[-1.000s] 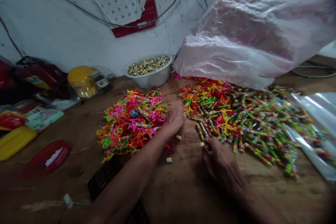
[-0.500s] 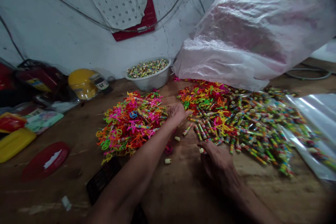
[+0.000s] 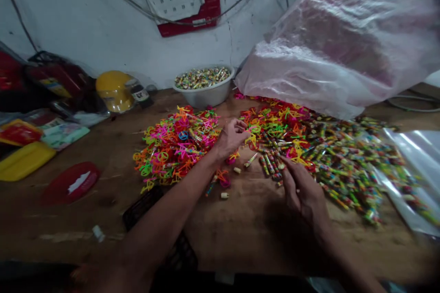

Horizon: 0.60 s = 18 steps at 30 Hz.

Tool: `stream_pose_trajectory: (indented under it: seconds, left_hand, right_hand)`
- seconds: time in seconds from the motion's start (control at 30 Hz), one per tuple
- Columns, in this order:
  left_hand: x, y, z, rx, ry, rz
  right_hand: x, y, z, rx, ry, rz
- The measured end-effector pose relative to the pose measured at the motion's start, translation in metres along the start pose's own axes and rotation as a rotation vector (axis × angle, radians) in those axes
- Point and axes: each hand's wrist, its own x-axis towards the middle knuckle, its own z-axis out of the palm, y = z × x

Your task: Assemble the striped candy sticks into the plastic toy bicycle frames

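My left hand (image 3: pixel 232 138) is curled at the near left edge of a pile of bright plastic toy pieces (image 3: pixel 271 121), its thumb and fingers closing on a yellow-green piece (image 3: pixel 253 135). My right hand (image 3: pixel 305 188) is closed, thumb and forefinger together at a candy-filled tube (image 3: pixel 281 165) whose pale end shows at the fingertips; the rest is hidden. Similar tubes (image 3: pixel 270 165) lie just beyond it. Left of my left hand is a heap of toy pieces with tubes among them (image 3: pixel 178 146). Two loose pale caps, one of them a cream cap (image 3: pixel 224 196), rest on the wooden table (image 3: pixel 240 229).
A white basin (image 3: pixel 206 97) full of small pieces stands by the wall. A large plastic bag (image 3: pixel 330 55) leans behind the tubes, and clear plastic sheeting (image 3: pixel 415 160) lies at right. A black basket (image 3: pixel 182 252) is under my left forearm; a red lid (image 3: pixel 72 183) lies left.
The view has shifted. My left hand has turned, and its fingers now show at the toy pieces. My right hand has moved forward to the tubes. A tube with an orange piece now lies below my left wrist.
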Motion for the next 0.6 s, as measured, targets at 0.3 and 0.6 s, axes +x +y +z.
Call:
stream_pose_trajectory:
  seconds: [0.3,0.6]
  left_hand:
    - [-0.084,-0.009,0.014,-0.632,-0.213,-0.261]
    - [-0.095,-0.005,0.02,-0.688,-0.353,-0.438]
  right_hand:
    - [0.001,-0.019,0.019,0.372,-0.233,0.392]
    - [0.004,-0.016,-0.005,0.103,-0.451,0.26]
